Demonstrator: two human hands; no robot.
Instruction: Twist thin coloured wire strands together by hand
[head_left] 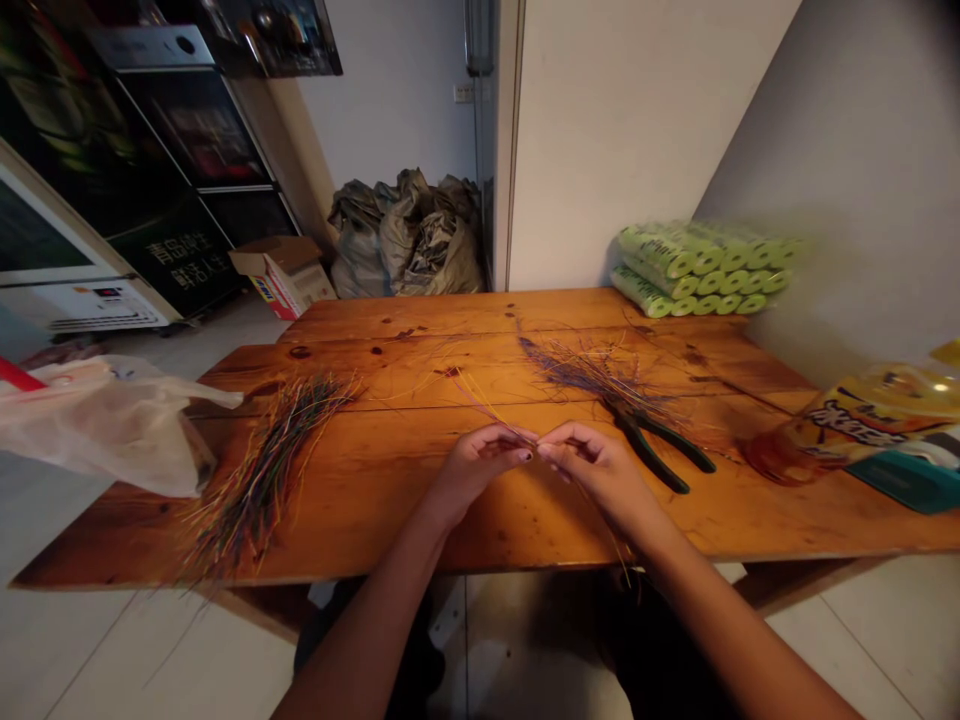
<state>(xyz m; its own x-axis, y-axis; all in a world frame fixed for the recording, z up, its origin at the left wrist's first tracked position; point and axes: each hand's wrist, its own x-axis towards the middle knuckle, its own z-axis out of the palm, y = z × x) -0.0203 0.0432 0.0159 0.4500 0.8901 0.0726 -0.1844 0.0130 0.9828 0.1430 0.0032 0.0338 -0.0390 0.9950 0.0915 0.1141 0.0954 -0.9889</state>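
Observation:
Thin coloured wires [480, 398] run between my two hands, with yellow and purple ends fanning out past the fingers. My left hand [487, 458] pinches them from the left. Close against it, my right hand [581, 455] pinches the same wires, and loose tails hang down beneath it toward the table edge. Pliers with dark green handles [652, 445] lie just right of my right hand, their jaws beside a heap of purple and orange wires [577, 368]. To the left rests a thick bundle of multicoloured wires [270, 460].
On the wooden table [420, 500], a drink bottle [862, 420] and a teal container [907, 475] occupy the right side. Stacked green rolls [697, 265] sit at the back right. A plastic bag [112, 420] is at the left edge. Sacks [409, 240] and a cardboard box [285, 275] stand behind.

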